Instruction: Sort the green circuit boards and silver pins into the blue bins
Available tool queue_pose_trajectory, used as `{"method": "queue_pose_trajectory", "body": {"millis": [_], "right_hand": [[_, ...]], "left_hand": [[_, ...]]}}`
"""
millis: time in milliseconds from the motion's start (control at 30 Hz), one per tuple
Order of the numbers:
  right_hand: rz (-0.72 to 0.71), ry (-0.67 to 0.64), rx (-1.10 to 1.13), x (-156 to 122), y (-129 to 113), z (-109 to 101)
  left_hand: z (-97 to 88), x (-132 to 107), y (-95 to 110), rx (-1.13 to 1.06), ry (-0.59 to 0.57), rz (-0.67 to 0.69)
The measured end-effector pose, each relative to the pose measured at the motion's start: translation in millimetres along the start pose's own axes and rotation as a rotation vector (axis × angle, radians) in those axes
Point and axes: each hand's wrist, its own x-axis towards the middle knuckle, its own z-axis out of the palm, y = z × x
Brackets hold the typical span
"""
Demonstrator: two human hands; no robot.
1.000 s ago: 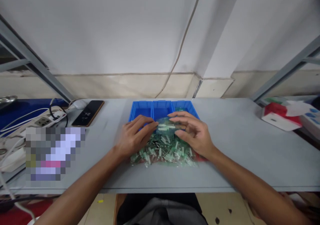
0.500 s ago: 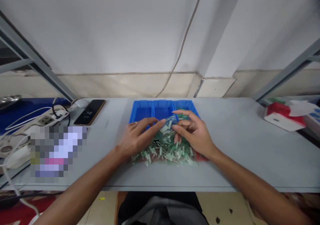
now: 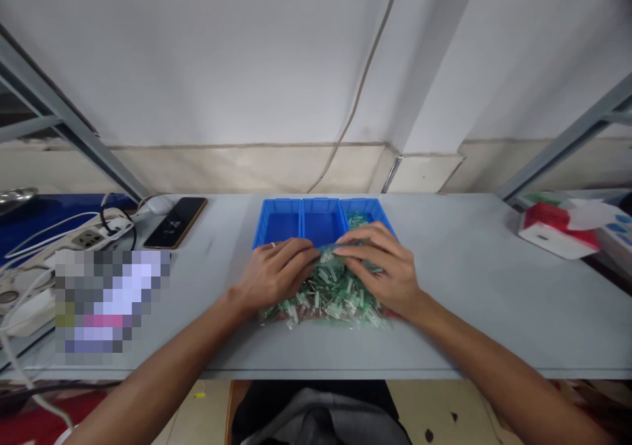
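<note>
A heap of small pieces with white strips and dark metallic pins lies in crumpled, clear greenish plastic that looks like a plastic bag (image 3: 340,300), near the front of the grey table. My left hand (image 3: 276,270) wears a ring and curls its fingers onto the upper left of this plastic. From the right, my right hand (image 3: 385,264) pinches its top edge, the fingertips of both hands almost meeting. Directly behind stand three blue bins: the left bin (image 3: 279,201) and middle bin (image 3: 320,201) show bare floors, while the right bin (image 3: 363,203) contains similar greenish pieces.
On the left lie a phone (image 3: 176,222), a power strip (image 3: 86,239) with tangled cables and a pixelated patch. A red and white box (image 3: 557,231) stands at the far right. Metal frame posts rise on both sides, with a wall behind.
My right hand has turned palm-down and lowered, its fingers closing beside my left hand's. The raised part of the plastic has come down, uncovering more of the middle and right bins.
</note>
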Motion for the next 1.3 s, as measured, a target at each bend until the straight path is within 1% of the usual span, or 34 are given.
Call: {"method": "queue_pose_trajectory", "body": {"millis": [67,167,267,333,400,433,600,667,700,833,1000,1133,1200,1300], "right_hand": [[0.023,0.071,-0.071,4,5,-5],[0.118,0.190,-0.223,10,18,-17],[0.182,0.177,-0.257,12,36,-26],[0.216,0.163,-0.267,11,47,-29],[0.237,0.115,-0.295,10,56,-30],[0.243,0.068,-0.310,10,58,-29],[0.217,-0.267,-0.343,8,64,-26],[0.199,-0.371,-0.377,6,65,-25],[0.199,-0.400,-0.413,6,65,-25],[0.236,-0.435,-0.549,4,64,-25],[0.292,-0.514,-0.546,3,63,-26],[0.315,-0.512,-0.562,1,64,-25],[0.275,-0.471,-0.553,2,63,-25],[0.117,-0.349,-0.448,7,58,-25]], "left_hand": [[0.2,-1,-1,0.004,0.021,-0.049],[0.5,-2,-3,0.015,0.036,-0.085],[0.8,-3,-5,0.025,0.014,-0.072],[0.8,-3,-5,0.029,0.001,-0.069],[0.7,-3,-5,0.026,-0.004,-0.070],[0.6,-3,-5,0.023,-0.004,-0.070],[0.5,-3,-4,0.018,-0.011,-0.072],[0.4,-3,-4,0.015,-0.019,-0.070],[0.4,-3,-4,0.013,-0.020,-0.069],[-0.2,-4,-5,0.013,-0.017,-0.069],[-0.3,-3,-5,0.011,-0.013,-0.062],[0.2,-3,-5,0.008,-0.014,-0.069],[0.2,-3,-6,0.010,-0.016,-0.071],[-0.2,-3,-7,0.028,-0.017,-0.077]]}}
